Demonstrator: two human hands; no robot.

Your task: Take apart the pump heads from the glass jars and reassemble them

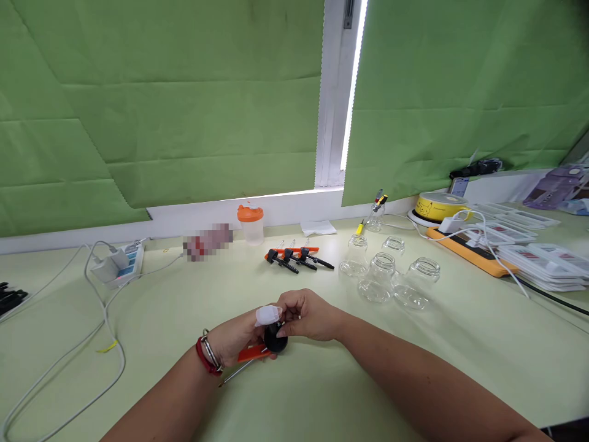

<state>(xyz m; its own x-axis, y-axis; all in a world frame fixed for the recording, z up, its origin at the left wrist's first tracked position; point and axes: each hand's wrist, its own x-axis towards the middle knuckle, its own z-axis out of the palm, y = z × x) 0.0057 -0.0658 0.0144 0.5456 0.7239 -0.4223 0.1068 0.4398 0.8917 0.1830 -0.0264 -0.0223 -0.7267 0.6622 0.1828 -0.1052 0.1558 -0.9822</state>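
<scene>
My left hand (243, 336), a white wrapping on one fingertip, is closed around a round black part (275, 341) low in the middle of the head view. From the same grip an orange strip (252, 353) and a thin metal rod (237, 372) stick out toward the lower left; how they join is hidden by the fingers. My right hand (307, 314) is closed too, its thumb and fingertips pinching at the top of the black part. Beyond my hands lie several black-and-orange pieces (294, 259) with metal rods and black handles, side by side.
Several clear glass jars (377, 279) stand right of centre. Behind are an orange-lidded cup (251, 226), a white paper (318, 228) and screwdrivers (380, 201) in a jar. An orange power strip (473, 252) and plastic cases (545, 264) lie right; a white power strip (131, 264) and cables left.
</scene>
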